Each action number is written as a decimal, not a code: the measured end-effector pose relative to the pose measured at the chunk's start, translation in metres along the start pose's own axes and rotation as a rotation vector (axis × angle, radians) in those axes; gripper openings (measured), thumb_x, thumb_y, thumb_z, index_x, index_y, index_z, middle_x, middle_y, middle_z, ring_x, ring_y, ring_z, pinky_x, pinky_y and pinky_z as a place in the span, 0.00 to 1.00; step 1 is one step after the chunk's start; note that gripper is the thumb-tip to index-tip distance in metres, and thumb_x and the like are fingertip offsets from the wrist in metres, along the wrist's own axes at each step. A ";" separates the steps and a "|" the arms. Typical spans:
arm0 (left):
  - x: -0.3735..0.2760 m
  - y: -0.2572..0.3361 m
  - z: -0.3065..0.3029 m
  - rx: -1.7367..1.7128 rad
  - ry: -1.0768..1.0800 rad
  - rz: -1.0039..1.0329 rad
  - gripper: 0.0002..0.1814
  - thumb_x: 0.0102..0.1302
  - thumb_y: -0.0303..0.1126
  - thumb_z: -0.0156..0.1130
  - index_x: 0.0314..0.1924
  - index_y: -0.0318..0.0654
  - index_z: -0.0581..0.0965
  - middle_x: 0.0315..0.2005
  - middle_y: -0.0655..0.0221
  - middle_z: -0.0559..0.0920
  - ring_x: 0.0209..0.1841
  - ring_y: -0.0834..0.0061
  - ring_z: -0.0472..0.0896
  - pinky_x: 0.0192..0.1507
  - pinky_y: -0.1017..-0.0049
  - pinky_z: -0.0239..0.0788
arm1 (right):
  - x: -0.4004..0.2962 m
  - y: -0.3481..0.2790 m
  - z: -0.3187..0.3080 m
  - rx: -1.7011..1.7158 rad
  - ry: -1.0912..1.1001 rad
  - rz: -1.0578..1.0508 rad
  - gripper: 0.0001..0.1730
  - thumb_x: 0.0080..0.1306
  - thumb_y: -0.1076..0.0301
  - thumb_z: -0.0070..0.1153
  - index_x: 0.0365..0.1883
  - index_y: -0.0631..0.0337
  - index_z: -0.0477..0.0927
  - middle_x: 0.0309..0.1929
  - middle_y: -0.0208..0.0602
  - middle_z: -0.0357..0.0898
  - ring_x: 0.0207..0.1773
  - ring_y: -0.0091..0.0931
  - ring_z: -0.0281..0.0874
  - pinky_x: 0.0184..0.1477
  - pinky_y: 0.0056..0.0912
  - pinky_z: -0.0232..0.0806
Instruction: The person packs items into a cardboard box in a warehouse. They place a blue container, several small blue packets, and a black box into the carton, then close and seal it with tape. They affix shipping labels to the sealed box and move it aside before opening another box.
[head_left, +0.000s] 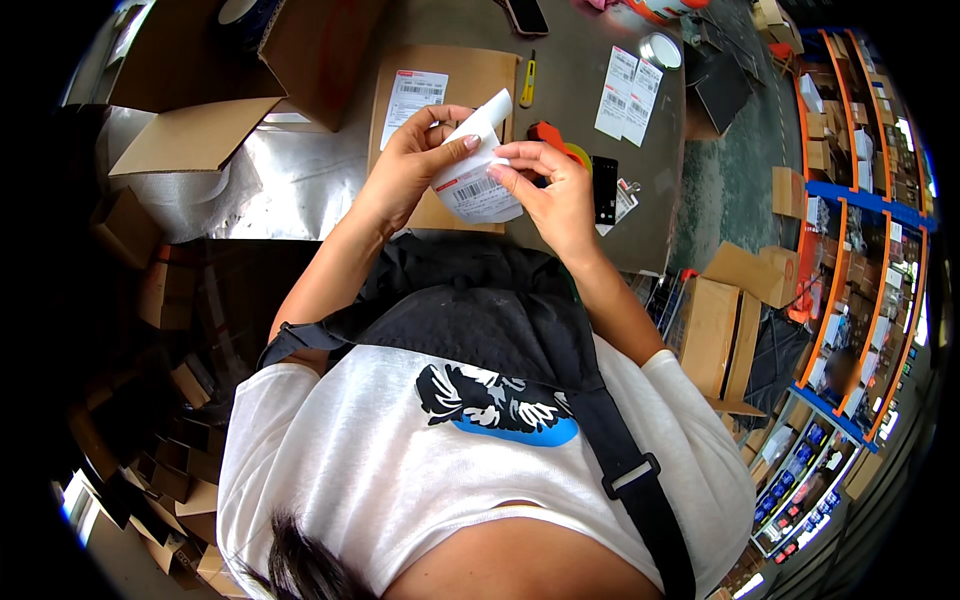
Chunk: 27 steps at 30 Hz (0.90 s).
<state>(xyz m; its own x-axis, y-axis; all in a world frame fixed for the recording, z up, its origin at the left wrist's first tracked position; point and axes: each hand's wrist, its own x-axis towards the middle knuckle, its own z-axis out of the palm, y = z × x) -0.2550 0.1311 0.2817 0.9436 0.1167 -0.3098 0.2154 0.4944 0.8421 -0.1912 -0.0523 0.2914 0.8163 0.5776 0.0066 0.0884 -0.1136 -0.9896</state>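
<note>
My left hand (409, 169) holds a white printed label sheet (480, 187) between thumb and fingers, its upper end curled over. At the sheet's right edge, my right hand (555, 195) pinches it with thumb and fingertips. Under both hands lies a cardboard box (450, 61), with another printed label (412, 94) on its upper left. A red tape dispenser (547, 135) with a yellow roll (579, 154) is partly hidden behind my right hand. Close by that hand is a black phone (604, 191), overlapping a small paper with a metal clip (626, 196).
A yellow utility knife (529, 82) lies beyond the box. Two label strips (630, 94) and a round tin lid (660, 51) are at the right; another phone (527, 15) is at the back. An open carton (195, 135) stands left. Orange-and-blue shelving (847, 196) rises beyond the table.
</note>
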 end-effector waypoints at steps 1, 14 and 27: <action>0.000 0.000 0.000 0.012 0.004 0.016 0.21 0.69 0.30 0.64 0.59 0.35 0.72 0.44 0.65 0.85 0.46 0.77 0.83 0.49 0.75 0.74 | 0.000 0.002 0.001 0.021 0.015 -0.019 0.12 0.62 0.75 0.67 0.43 0.67 0.83 0.40 0.37 0.87 0.38 0.18 0.82 0.41 0.21 0.73; -0.024 -0.030 -0.084 0.058 0.533 0.137 0.23 0.68 0.27 0.64 0.60 0.32 0.71 0.37 0.67 0.84 0.41 0.79 0.82 0.45 0.80 0.74 | -0.021 -0.067 -0.018 0.251 -0.429 -0.681 0.07 0.60 0.71 0.69 0.32 0.51 0.81 0.41 0.29 0.81 0.48 0.30 0.80 0.59 0.47 0.66; -0.069 -0.027 -0.138 -0.005 0.784 0.298 0.25 0.69 0.30 0.65 0.61 0.29 0.68 0.38 0.67 0.83 0.40 0.80 0.81 0.45 0.79 0.73 | 0.085 0.077 -0.015 0.466 0.067 0.070 0.20 0.61 0.83 0.65 0.51 0.68 0.75 0.47 0.36 0.78 0.48 0.22 0.78 0.52 0.25 0.74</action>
<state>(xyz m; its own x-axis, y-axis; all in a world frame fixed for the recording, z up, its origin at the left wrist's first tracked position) -0.3605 0.2286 0.2193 0.5125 0.8070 -0.2933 -0.0177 0.3514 0.9360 -0.1062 -0.0239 0.2179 0.8473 0.5267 -0.0687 -0.2216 0.2330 -0.9469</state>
